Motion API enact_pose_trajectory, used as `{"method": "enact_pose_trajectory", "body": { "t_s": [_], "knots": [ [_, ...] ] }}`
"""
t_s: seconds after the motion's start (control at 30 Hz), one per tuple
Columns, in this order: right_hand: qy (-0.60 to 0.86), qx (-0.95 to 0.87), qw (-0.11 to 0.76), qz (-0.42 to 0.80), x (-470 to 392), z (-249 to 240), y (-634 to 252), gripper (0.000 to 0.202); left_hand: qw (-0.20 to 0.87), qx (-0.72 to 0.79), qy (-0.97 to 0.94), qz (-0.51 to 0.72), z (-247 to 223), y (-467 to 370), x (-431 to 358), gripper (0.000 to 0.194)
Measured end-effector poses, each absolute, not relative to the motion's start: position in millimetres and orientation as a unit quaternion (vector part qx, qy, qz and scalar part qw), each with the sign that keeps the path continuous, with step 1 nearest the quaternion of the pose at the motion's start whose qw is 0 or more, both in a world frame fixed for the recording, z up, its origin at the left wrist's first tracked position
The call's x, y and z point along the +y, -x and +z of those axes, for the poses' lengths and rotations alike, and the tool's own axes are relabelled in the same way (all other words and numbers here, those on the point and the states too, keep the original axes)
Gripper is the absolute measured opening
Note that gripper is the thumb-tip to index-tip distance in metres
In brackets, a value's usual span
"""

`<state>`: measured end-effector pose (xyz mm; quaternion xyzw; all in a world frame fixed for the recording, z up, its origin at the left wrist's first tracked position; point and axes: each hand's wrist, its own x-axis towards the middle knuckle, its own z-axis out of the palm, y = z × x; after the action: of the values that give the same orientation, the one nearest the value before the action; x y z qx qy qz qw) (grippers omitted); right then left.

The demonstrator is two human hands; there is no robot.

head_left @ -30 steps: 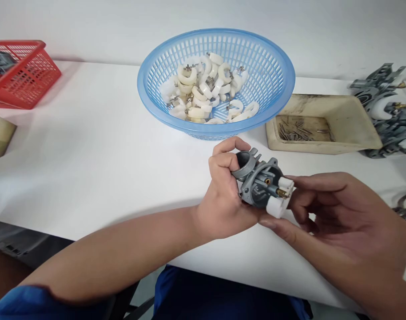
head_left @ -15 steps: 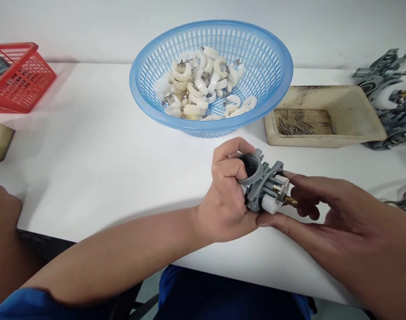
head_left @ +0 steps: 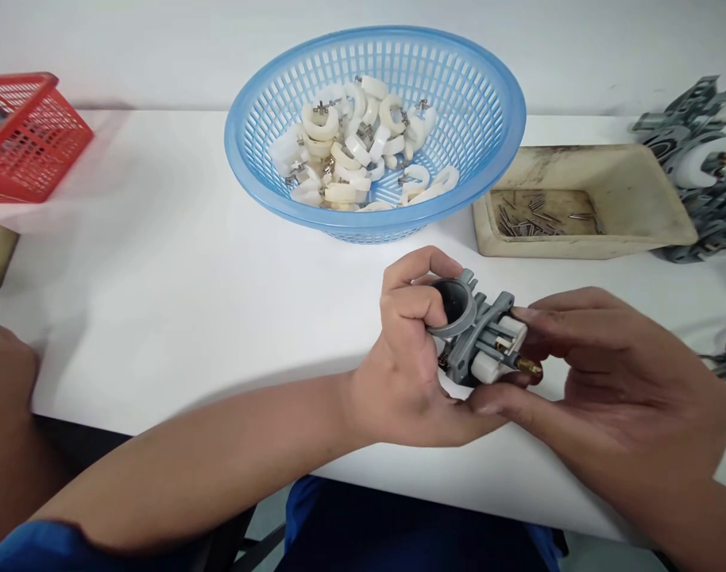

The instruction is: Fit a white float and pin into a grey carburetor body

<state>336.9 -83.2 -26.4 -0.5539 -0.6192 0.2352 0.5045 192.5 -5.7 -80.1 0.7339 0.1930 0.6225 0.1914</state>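
A grey metal carburetor (head_left: 480, 338) is held above the front of the table, its round bore tilted up toward me. My left hand (head_left: 407, 349) is closed on its left side, fingers hooked over the bore's rim. At its other end sit a white plastic float (head_left: 488, 367) and a brass jet (head_left: 528, 365). My right hand (head_left: 613, 373) grips that end, with the thumb below and the fingers at the upper edge and behind. Some of its fingertips are hidden by the carburetor.
A blue basket (head_left: 244, 171) of white floats stands behind my hands. Right of it are a beige bin (head_left: 631, 234) with small metal pins and a stack of carburetors (head_left: 705, 199). A red basket (head_left: 47, 151) and another person's arm (head_left: 5, 397) are at left.
My right hand has closed in further around the float end, its fingers now nearer the brass jet. The carburetor has shifted slightly right; my left hand keeps its hold.
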Motion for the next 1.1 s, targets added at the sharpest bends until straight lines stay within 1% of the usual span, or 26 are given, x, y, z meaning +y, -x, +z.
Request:
{"method": "enact_pose_trajectory", "body": {
  "t_s": [0.13,0.3,0.4,0.5,0.67,0.77,0.87,0.93,1.03,1.1],
  "knots": [
    [0.543,-0.622,0.509,0.244,-85.4,-27.2,-334.7,0.035,0.242,0.193,-0.746,0.59,-72.5,-189.5,-10.2,0.071],
    [0.554,-0.615,0.493,0.269,-83.5,-21.8,-334.7,0.03,0.322,0.203,-0.732,0.565,-69.1,-188.4,-13.4,0.07],
    [0.559,-0.61,0.475,0.299,-83.0,-19.4,-336.1,0.032,0.343,0.217,-0.719,0.565,-72.1,-188.2,-14.1,0.077],
    [0.579,-0.6,0.461,0.304,-84.4,-19.3,-335.4,0.037,0.359,0.224,-0.706,0.567,-73.2,-188.4,-14.3,0.081],
    [0.574,-0.623,0.47,0.249,-87.6,-19.9,-333.0,0.041,0.359,0.235,-0.701,0.569,-72.3,-189.8,-13.9,0.084],
    [0.567,-0.64,0.477,0.202,-89.0,-21.8,-334.1,0.048,0.337,0.22,-0.712,0.576,-74.5,-190.4,-14.0,0.086],
    [0.561,-0.649,0.489,0.16,-89.1,-26.2,-336.0,0.057,0.355,0.236,-0.698,0.575,-77.0,-190.9,-15.3,0.085],
    [0.561,-0.658,0.484,0.133,-88.2,-29.1,-336.5,0.056,0.36,0.26,-0.69,0.572,-77.5,-191.5,-15.8,0.084],
    [0.58,-0.673,0.448,0.101,-86.7,-30.4,-335.3,0.046,0.337,0.273,-0.69,0.579,-76.8,-192.8,-14.4,0.08],
    [0.582,-0.683,0.434,0.078,-85.9,-28.9,-333.9,0.047,0.332,0.27,-0.689,0.584,-76.4,-194.0,-12.4,0.076]
  ]
}}
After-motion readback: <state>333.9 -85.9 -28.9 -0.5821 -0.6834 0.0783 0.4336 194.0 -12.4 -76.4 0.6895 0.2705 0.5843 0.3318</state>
